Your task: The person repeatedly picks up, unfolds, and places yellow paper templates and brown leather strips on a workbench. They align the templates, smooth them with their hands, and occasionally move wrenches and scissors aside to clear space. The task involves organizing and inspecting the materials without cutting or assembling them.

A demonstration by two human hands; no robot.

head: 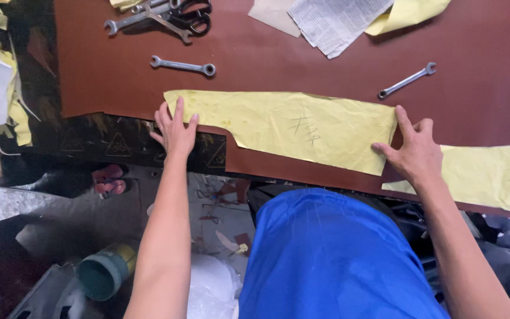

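Nearest to the person, the blue garment (332,260) fills the low middle of the view, and both forearms reach forward over it to the worktop (337,65).

The left hand (174,131) lies flat with fingers spread, an open grip that holds nothing; its fingertips press the left end of the yellow paper pattern (290,127), and its palm rests on the cut edge of the brown leather sheet (255,59) below. The right hand (414,150) is also open and flat, pressing the right end of the same pattern, just where the paper stops. So the pattern lies stretched between the two hands, flat on the leather, its lower edge running close along the leather's cut border.

To do this step well, I judge that both palms must press evenly so that the paper does not creep or wrinkle, because the near border leaves very little margin.

Just right of the right hand lies a second yellow pattern (491,177). Beyond the hands the leather is open; further away lie one wrench (182,65) past the left hand, another wrench (407,80) past the right, then scissors (193,15) and papers (334,20) at the far edge.
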